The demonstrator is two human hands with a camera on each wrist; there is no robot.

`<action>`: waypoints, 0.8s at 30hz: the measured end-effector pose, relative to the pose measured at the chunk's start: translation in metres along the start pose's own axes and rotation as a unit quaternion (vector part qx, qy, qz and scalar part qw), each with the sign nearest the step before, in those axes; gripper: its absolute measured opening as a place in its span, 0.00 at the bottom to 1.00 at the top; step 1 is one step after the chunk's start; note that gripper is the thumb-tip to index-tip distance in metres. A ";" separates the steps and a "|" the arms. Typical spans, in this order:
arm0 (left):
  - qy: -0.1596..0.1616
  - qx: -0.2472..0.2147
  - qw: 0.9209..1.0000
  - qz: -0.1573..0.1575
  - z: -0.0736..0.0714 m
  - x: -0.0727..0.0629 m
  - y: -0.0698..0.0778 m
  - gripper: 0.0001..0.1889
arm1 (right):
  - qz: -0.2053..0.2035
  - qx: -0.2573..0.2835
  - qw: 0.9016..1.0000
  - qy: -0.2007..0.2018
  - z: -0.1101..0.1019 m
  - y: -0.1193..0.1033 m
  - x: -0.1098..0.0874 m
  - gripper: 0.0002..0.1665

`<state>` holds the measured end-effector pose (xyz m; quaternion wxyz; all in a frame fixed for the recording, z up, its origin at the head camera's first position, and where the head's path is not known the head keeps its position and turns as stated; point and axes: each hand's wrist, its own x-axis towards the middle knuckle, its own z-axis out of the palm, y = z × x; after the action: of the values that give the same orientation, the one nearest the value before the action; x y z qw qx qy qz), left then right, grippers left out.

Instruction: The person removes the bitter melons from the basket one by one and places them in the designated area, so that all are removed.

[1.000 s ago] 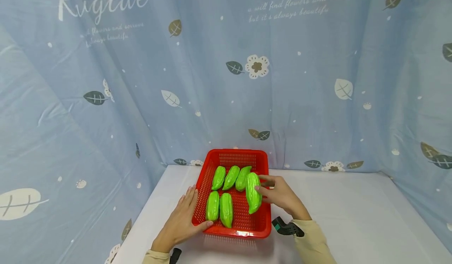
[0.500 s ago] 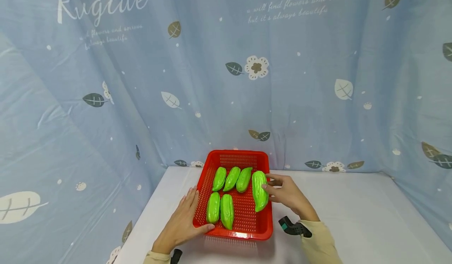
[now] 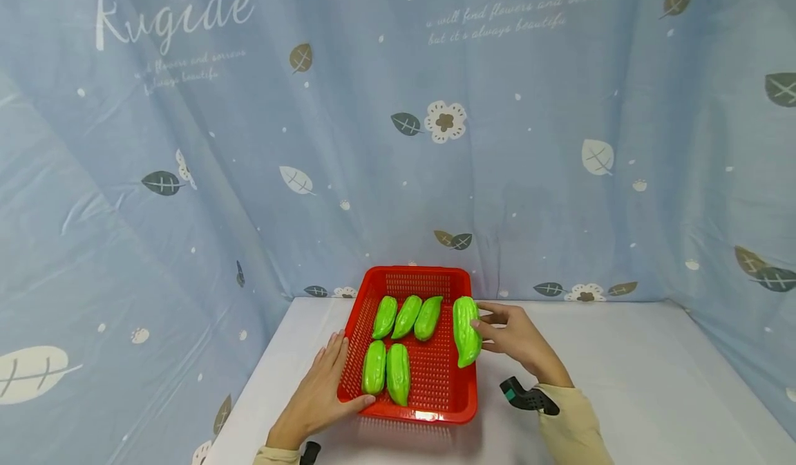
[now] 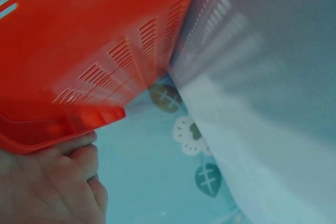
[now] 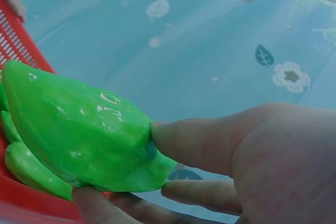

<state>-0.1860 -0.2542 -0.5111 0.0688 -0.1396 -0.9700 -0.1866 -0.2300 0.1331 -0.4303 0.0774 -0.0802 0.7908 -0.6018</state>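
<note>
Pinching now: right hand [image 3: 519,340] grips 1 green vegetable [image 3: 464,330] from its right flank, digits bearing on opposite sides. Position: over the right side of the red basket [image 3: 430,378], in front of that edge as the head view sees it. Cannot tell whether it touches the rim.

Key relation: vegetable lies left of the right hand's grip; long axis runs roughly away from the person, tapered end nearer, so the fingers come in across it. Bare slotted basket floor lies further left. Right hand is the nearer of the 2. Left hand [image 3: 318,397] is on the opposite side, fingers straight along the basket's left edge, thumb at the near edge, no vegetable in it.

In the basket: 5 other vegetables [image 3: 407,316], 3 in the far row, 2 in the near row towards the left.

Views compared: right wrist shows digits above and below the vegetable, its stubby end close to the hand; the head view hides most of that underside hold. Left wrist shows the basket's slotted outer wall and its shadow on the white table [image 4: 294,103], but not the held vegetable.
</note>
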 end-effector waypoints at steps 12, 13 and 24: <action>0.012 -0.038 0.999 -0.023 0.005 -0.002 -0.001 0.63 | 0.002 -0.005 1.000 0.017 -0.012 0.008 -0.003 0.35; 0.014 -0.042 0.999 -0.023 0.005 -0.002 -0.001 0.63 | 0.003 -0.006 1.000 0.019 -0.013 0.008 -0.004 0.35; 0.024 -0.054 0.998 -0.019 0.007 -0.002 0.000 0.63 | 0.021 0.012 0.999 0.025 -0.029 0.028 -0.010 0.38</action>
<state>-0.1850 -0.2515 -0.5177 0.0804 -0.1203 -0.9590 -0.2436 -0.2274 0.1702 -0.4497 0.0708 -0.0475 0.7869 -0.6111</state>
